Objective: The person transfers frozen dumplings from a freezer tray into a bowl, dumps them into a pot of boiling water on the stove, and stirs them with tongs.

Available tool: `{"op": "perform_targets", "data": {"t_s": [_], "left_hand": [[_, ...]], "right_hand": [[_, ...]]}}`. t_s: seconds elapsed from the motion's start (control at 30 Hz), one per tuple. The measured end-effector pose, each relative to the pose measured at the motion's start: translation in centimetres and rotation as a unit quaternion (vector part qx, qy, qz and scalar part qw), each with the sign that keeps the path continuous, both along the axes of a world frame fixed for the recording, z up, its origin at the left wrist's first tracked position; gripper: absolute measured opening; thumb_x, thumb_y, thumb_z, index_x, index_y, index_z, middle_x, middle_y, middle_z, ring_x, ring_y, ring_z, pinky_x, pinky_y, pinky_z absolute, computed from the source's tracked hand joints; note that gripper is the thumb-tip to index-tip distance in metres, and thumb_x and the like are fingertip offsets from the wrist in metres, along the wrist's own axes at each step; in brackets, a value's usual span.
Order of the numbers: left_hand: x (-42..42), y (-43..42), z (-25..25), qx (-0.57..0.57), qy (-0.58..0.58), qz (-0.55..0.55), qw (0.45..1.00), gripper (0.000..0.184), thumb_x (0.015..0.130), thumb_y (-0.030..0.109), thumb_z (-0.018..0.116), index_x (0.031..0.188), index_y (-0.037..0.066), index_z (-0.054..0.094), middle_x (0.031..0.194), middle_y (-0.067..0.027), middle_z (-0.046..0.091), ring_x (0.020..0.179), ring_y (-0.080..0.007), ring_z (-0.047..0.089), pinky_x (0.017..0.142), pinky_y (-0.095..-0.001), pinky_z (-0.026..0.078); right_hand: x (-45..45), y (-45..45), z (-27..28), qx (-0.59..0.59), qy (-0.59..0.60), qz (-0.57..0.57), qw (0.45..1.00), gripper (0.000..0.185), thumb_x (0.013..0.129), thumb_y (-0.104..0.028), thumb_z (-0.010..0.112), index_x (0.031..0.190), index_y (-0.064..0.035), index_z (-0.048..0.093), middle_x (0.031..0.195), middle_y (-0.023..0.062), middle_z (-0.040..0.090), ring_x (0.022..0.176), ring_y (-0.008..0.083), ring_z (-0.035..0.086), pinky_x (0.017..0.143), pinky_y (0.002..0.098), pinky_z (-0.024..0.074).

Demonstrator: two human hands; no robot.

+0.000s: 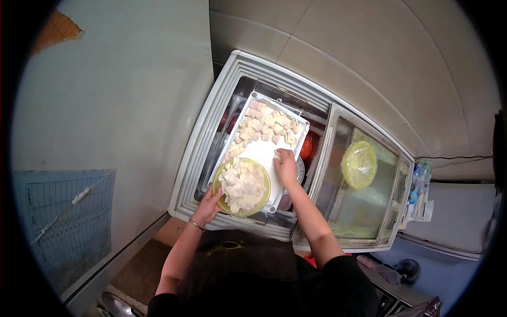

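Observation:
A yellow-green bowl (268,182) heaped with pale folded wontons (243,185) is tilted over the near left end of a white tray (261,153). My left hand (207,205) grips its left rim. More wontons (259,124) lie close together along the tray's far end and left side. Over the tray's right side, my right hand (285,166) has its fingers drawn together, with a small pale piece like a wonton at the tips. The tray rests inside an open chest freezer (193,158).
A glass sliding lid (338,203) covers the freezer's right half, and a plastic-wrapped yellow-green bowl (359,165) stands on it. Red items (306,148) show beside the tray. At left is a pale wall panel (137,95) with a paper chart (68,211).

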State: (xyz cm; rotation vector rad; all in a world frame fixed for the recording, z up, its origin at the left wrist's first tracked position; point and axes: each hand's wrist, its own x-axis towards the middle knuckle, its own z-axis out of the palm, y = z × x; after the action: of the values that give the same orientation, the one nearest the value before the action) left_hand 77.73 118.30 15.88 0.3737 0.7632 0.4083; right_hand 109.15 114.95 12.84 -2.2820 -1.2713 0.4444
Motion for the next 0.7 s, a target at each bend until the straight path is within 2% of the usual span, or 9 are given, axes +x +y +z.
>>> {"op": "perform_targets", "data": {"t_s": [0.07, 0.1, 0.17, 0.2, 0.23, 0.33, 0.4, 0.57, 0.7], "left_hand": [[-0.1, 0.1, -0.1, 0.006, 0.01, -0.006, 1.0, 0.045, 0.097, 0.022, 0.044, 0.137, 0.014, 0.027, 0.131, -0.006, 0.042, 0.12, -0.0211, 0.046, 0.09, -0.0425, 0.049], [-0.2, 0.0, 0.0, 0.013, 0.019, -0.01, 1.0, 0.044, 0.097, 0.023, 0.044, 0.137, 0.014, 0.027, 0.132, -0.0063, 0.042, 0.12, -0.0214, 0.046, 0.09, -0.0426, 0.049], [-0.1, 0.0, 0.3, 0.007, 0.015, 0.001, 1.0, 0.044, 0.097, 0.023, 0.045, 0.137, 0.014, 0.027, 0.132, -0.0067, 0.042, 0.12, -0.0218, 0.045, 0.091, -0.0428, 0.048], [0.0, 0.0, 0.5, 0.004, 0.009, 0.009, 1.0, 0.045, 0.097, 0.023, 0.045, 0.137, 0.014, 0.027, 0.132, -0.0071, 0.042, 0.12, -0.0221, 0.045, 0.091, -0.043, 0.048], [0.1, -0.2, 0.7, 0.002, 0.012, 0.009, 1.0, 0.045, 0.097, 0.023, 0.045, 0.137, 0.014, 0.027, 0.132, -0.0071, 0.042, 0.12, -0.0221, 0.045, 0.091, -0.043, 0.048], [0.6, -0.2, 0.8, 0.016, 0.006, 0.001, 1.0, 0.046, 0.098, 0.025, 0.04, 0.139, 0.011, 0.024, 0.134, -0.0109, 0.041, 0.12, -0.0243, 0.046, 0.092, -0.0435, 0.049], [0.6, -0.3, 1.1, -0.027, -0.028, 0.02, 0.999, 0.048, 0.097, 0.023, 0.044, 0.14, 0.015, 0.024, 0.133, -0.0084, 0.041, 0.12, -0.0234, 0.046, 0.091, -0.0445, 0.048], [-0.6, -1.9, 3.3, -0.005, -0.062, 0.051, 0.997, 0.047, 0.098, 0.022, 0.043, 0.14, 0.015, 0.024, 0.134, -0.0084, 0.041, 0.121, -0.0235, 0.045, 0.092, -0.045, 0.047], [-2.4, -5.3, 5.2, 0.034, -0.09, 0.121, 0.988, 0.049, 0.097, 0.02, 0.044, 0.141, 0.015, 0.023, 0.135, -0.0069, 0.041, 0.122, -0.0222, 0.045, 0.094, -0.0435, 0.045]], "right_hand": [[0.4, -0.3, -0.3, 0.062, 0.016, -0.057, 0.996, 0.041, 0.072, -0.007, 0.07, 0.11, -0.0035, 0.056, 0.097, 0.01, 0.062, 0.083, 0.0231, 0.061, 0.074, 0.0297, 0.0495], [-0.1, -0.5, 1.3, 0.059, 0.018, -0.056, 0.997, 0.041, 0.072, -0.007, 0.07, 0.11, -0.0035, 0.056, 0.097, 0.01, 0.062, 0.083, 0.0231, 0.061, 0.074, 0.0297, 0.0495], [-1.1, -0.6, 5.0, 0.138, 0.324, -0.136, 0.926, 0.034, 0.076, -0.007, 0.067, 0.109, -0.0056, 0.057, 0.09, 0.0071, 0.062, 0.08, 0.0159, 0.061, 0.068, 0.0273, 0.0479], [-1.8, -1.3, 5.9, 0.17, 0.361, -0.116, 0.91, 0.032, 0.079, -0.005, 0.066, 0.109, -0.0052, 0.057, 0.089, 0.002, 0.061, 0.076, 0.0068, 0.056, 0.063, 0.0205, 0.0451], [-3.3, -2.1, 7.7, 0.168, 0.363, -0.116, 0.909, 0.032, 0.079, -0.005, 0.066, 0.109, -0.0052, 0.057, 0.089, 0.002, 0.061, 0.076, 0.0068, 0.056, 0.063, 0.0205, 0.0451], [-7.5, -3.9, 12.0, 0.105, 0.304, -0.085, 0.943, 0.037, 0.075, -0.009, 0.07, 0.11, -0.0051, 0.057, 0.091, 0.005, 0.061, 0.082, 0.0137, 0.057, 0.07, 0.0266, 0.0465], [-8.9, -4.8, 12.7, 0.124, -0.018, 0.138, 0.982, 0.043, 0.071, -0.016, 0.073, 0.109, -0.0054, 0.058, 0.104, 0.0121, 0.057, 0.098, 0.0256, 0.053, 0.085, 0.0367, 0.0426], [-10.0, -5.8, 14.8, 0.185, 0.042, 0.118, 0.975, 0.051, 0.074, -0.023, 0.069, 0.12, -0.006, 0.052, 0.131, 0.0196, 0.04, 0.123, 0.0371, 0.036, 0.103, 0.0484, 0.0266], [-11.2, -5.3, 17.3, 0.147, 0.042, 0.245, 0.958, 0.054, 0.084, -0.037, 0.054, 0.129, -0.0073, 0.045, 0.141, 0.0187, 0.033, 0.135, 0.0378, 0.023, 0.109, 0.0536, 0.0112]]}}
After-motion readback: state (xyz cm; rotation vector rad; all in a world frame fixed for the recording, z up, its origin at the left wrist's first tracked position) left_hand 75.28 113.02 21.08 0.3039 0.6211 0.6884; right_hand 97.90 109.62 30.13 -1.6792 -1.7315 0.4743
